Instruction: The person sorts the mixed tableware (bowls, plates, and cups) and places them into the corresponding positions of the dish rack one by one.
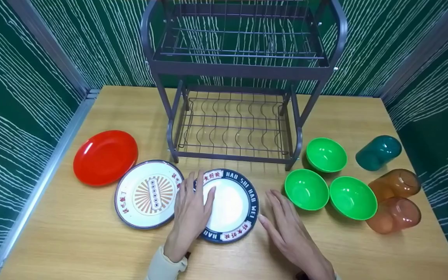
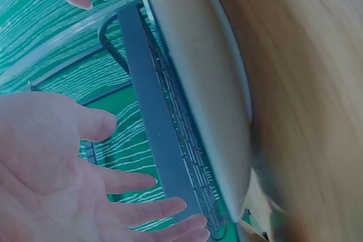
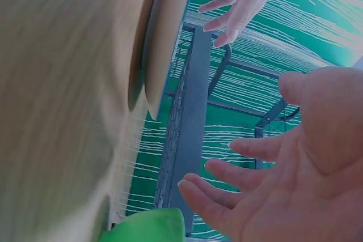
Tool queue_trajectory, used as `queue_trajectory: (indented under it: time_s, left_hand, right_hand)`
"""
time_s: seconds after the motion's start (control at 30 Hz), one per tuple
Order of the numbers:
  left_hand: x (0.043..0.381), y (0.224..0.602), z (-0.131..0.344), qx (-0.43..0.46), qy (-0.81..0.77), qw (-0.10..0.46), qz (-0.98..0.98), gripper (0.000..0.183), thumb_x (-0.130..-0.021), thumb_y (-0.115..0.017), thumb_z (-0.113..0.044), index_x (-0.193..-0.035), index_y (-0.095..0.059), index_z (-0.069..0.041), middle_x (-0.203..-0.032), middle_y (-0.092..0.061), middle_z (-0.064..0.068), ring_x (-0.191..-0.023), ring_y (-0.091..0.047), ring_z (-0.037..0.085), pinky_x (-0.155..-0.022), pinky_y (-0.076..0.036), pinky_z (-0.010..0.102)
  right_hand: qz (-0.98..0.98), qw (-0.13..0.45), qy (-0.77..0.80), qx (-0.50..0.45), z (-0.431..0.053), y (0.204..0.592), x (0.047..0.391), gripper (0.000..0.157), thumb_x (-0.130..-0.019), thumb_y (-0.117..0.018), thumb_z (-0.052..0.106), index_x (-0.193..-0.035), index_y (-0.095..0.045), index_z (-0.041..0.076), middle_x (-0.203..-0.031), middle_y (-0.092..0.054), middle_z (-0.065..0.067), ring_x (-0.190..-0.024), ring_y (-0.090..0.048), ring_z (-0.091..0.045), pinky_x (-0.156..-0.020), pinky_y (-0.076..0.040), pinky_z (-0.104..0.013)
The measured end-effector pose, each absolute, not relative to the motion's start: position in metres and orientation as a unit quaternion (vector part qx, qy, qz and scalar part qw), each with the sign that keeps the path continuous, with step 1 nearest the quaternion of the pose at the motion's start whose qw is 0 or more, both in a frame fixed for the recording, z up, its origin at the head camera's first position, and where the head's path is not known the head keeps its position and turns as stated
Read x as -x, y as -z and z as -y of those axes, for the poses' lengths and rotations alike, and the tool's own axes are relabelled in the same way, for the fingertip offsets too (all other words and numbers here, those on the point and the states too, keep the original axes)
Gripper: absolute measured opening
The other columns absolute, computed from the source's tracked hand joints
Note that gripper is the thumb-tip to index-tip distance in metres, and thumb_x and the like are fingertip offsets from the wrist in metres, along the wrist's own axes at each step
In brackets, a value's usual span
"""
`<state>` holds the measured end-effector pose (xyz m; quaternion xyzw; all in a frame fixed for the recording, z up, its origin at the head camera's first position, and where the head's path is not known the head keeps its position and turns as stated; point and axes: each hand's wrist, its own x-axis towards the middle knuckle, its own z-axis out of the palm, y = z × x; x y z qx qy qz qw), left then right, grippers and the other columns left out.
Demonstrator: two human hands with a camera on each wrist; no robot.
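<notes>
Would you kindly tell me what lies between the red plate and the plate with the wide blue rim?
In the head view, the sunburst plate lies there, and the left hand hides part of the blue rim.

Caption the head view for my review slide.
Left hand over a round, broadly blue-rimmed white plate, right hand beside it, near three round green bowls, dark metal rack behind.

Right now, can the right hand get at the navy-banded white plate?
Probably yes: the right hand is empty and close beside the navy-banded white plate, with nothing visible between them.
</notes>
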<state>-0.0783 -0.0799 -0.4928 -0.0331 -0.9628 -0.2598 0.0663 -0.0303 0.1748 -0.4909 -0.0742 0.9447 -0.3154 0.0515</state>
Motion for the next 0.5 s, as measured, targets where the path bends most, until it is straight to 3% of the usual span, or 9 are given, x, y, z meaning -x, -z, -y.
queue_trajectory:
  time_s: [0.5]
  left_hand:
    - [0.0817, 0.5012, 0.0845, 0.035, 0.288, 0.061, 0.955, 0.060, -0.106, -0.054, -0.038, -0.155, -0.041, -0.005, -0.148, -0.043, 0.030, -0.137, -0.043, 0.046, -0.111, -0.038, 0.060]
  right_hand:
    - [-0.933, 0.110, 0.335, 0.071, -0.1718, 0.4994, 0.0317, 0.069, -0.108, -0.045, 0.049, -0.164, -0.023, 0.014, -0.169, -0.018, -0.013, -0.154, -0.019, -0.035, -0.121, -0.021, -0.058]
